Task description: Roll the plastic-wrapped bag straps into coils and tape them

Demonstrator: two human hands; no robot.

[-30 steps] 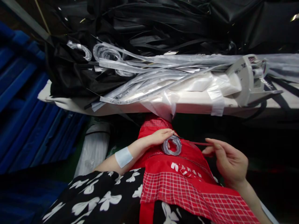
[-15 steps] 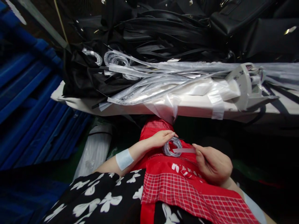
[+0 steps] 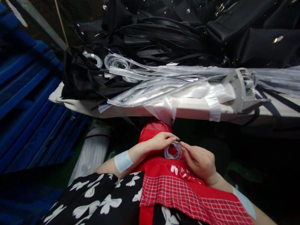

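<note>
A small coil of plastic-wrapped strap (image 3: 167, 154) is held over my lap, against the red apron (image 3: 150, 165). My left hand (image 3: 164, 140) is closed on its upper left edge, fingers reaching over the top. At the upper right of the ring, my right hand (image 3: 200, 159) pinches with thumb and forefinger, its tips touching the coil. Whether a piece of tape is between those fingertips cannot be made out. On the bench, a similar coil (image 3: 117, 61) lies beside a bundle of long plastic-wrapped straps (image 3: 145, 90).
A tape dispenser (image 3: 241, 93) sits on the right of the white bench edge (image 3: 187, 112), with tape strips hanging nearby. Black bags (image 3: 234, 25) pile up behind. Blue stacked panels (image 3: 30, 103) stand at left, near a plastic-wrapped roll (image 3: 91, 153).
My right hand has moved left to the coil. The clear tape strip that stretched from it to the coil no longer shows. My left hand has kept its hold.
</note>
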